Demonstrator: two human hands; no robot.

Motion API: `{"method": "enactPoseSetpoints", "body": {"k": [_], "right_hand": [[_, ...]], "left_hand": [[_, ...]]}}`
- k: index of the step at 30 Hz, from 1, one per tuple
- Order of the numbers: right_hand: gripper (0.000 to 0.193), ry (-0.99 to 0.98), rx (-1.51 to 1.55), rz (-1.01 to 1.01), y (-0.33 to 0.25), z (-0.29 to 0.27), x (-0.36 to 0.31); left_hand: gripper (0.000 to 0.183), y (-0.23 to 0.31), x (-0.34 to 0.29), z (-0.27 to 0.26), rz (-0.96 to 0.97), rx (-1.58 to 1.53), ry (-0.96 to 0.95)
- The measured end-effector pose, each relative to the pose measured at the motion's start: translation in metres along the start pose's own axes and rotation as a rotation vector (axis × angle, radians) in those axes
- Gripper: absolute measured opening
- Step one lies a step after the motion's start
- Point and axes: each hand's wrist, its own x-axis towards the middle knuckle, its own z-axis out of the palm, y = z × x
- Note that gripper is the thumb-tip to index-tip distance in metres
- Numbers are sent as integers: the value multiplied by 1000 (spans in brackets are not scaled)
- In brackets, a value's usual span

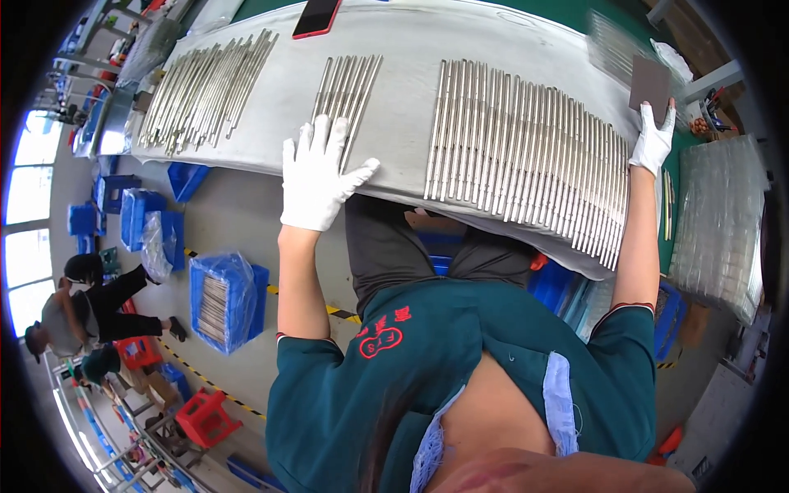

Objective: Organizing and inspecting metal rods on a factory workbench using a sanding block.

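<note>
My left hand (316,174), in a white glove, is spread open at the near end of a small group of slim metal rods (348,86). Its fingertips overlap the rods, but whether they touch them I cannot tell. At the far right, my right hand (654,141), its fingertips bare beyond the white glove, grips the lower edge of a grey-brown rectangular sheet (650,84). Between the hands lies a wide row of metal rods (526,148), side by side. Another, less even bunch of metal rods (209,90) lies at the left.
A red-edged phone (317,18) lies at the back of the pale-covered table (403,90). Clear plastic trays (717,222) are stacked at the right. Left of me, a blue crate (251,296) with a plastic liner holds more rods. Two people (82,312) are farther off at the left.
</note>
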Motion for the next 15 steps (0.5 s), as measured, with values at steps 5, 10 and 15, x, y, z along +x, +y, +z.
{"method": "enactPoseSetpoints", "body": {"k": [5,10,15], "right_hand": [[67,1,-12,18,-6,2,-3],[67,4,29,34,-13,3,-8],[68,-6,74,68,-13,4,-8]], "left_hand": [[85,23,3,-6,126,-50,13],[83,37,7,-13,205,-186,14],[71,11,30,-3,108,-105,115]]}}
